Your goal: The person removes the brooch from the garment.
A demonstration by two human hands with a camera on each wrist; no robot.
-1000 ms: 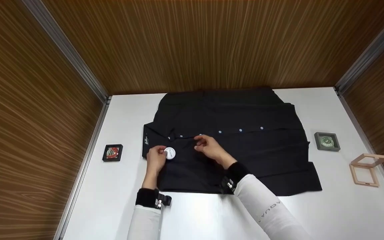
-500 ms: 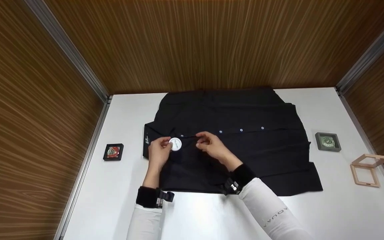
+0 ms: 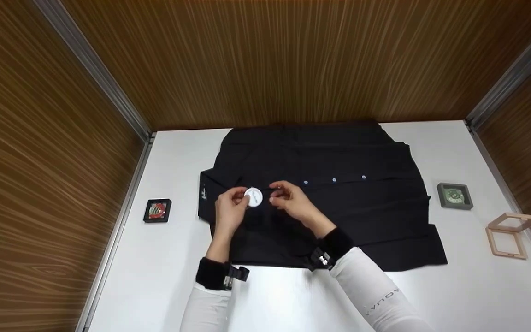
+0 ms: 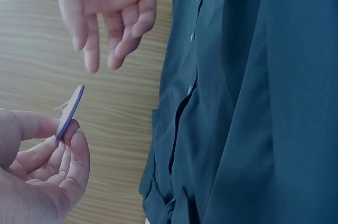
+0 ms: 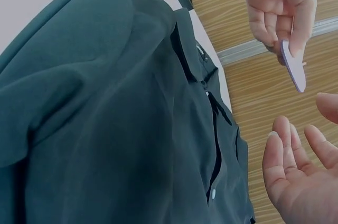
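Note:
My left hand [image 3: 229, 213] pinches a round white pin badge [image 3: 256, 198] by its edge, between thumb and fingers. Dark lettering shows on the badge face in the head view. From the side, in the left wrist view, the badge [image 4: 70, 113] has a thin pin sticking out from its back. Just to its right hovers my right hand [image 3: 297, 206], fingers loosely bent and apart from the thumb, holding nothing. Both hands are over a black button-up shirt [image 3: 362, 210], spread flat with its collar to the left. Some of its light buttons are hidden behind the hands.
Left of the shirt, a small black frame [image 3: 157, 210] with a red piece lies on the white table [image 3: 274, 299]. To the right are a grey frame [image 3: 454, 196] with a green piece and an open hinged wooden frame [image 3: 507, 244]. Wood-grain panels [image 3: 265, 64] enclose the table.
My left hand has carried the badge up and to the right, close to my right hand. The right hand has barely moved, and the shirt lies as before.

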